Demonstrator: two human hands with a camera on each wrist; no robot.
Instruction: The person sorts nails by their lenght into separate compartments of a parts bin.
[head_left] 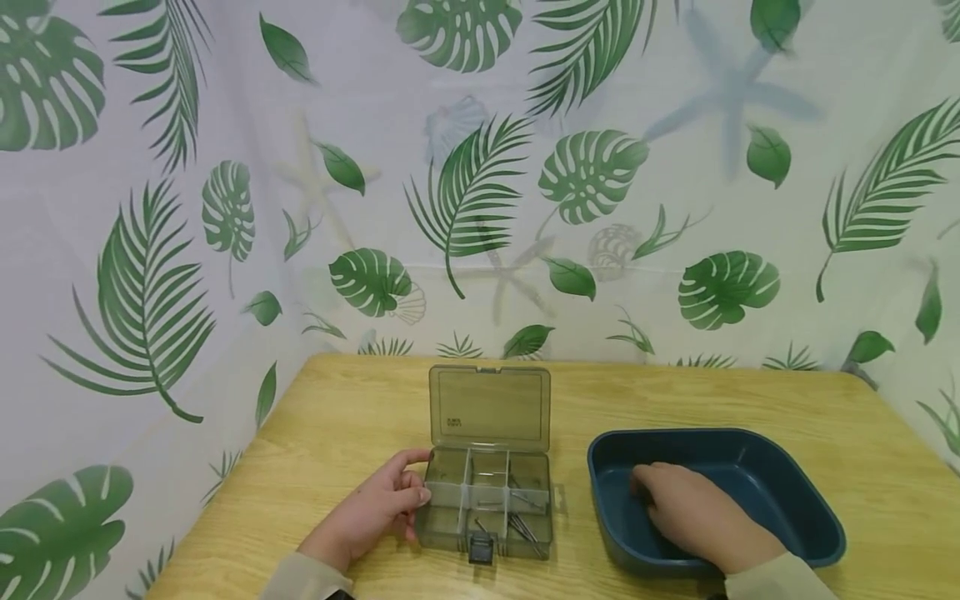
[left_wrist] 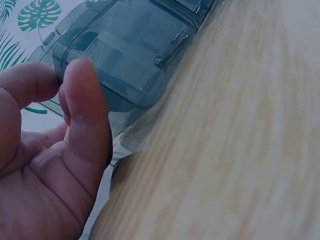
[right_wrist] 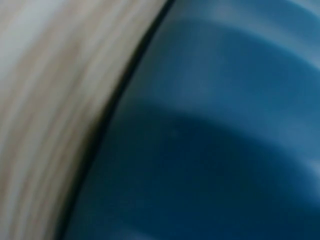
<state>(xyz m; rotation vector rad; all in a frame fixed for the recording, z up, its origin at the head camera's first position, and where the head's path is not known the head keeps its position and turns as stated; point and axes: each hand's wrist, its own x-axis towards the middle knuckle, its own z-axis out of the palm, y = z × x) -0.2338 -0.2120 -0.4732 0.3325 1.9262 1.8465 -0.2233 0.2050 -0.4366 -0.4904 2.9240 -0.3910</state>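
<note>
A clear grey compartment box [head_left: 442, 523] stands on the table with its lid [head_left: 491, 408] raised at the back. Several screws [head_left: 525, 533] lie in its right and middle compartments; one screw [left_wrist: 172, 47] shows through the wall in the left wrist view. My left hand [head_left: 378, 504] holds the box by its left side, between thumb and fingers. To the right, my right hand [head_left: 690, 508] reaches down into a dark blue basin [head_left: 787, 483], fingers bent toward the floor of it. Its fingertips are hidden, so anything between them cannot be seen. The right wrist view shows only blurred basin wall and table.
The wooden table [head_left: 360, 408] carries the box and the basin side by side, with a narrow gap between them. A white cloth [head_left: 645, 333] printed with green leaves hangs behind and to the left. A black latch [head_left: 481, 548] sticks out at the box's front.
</note>
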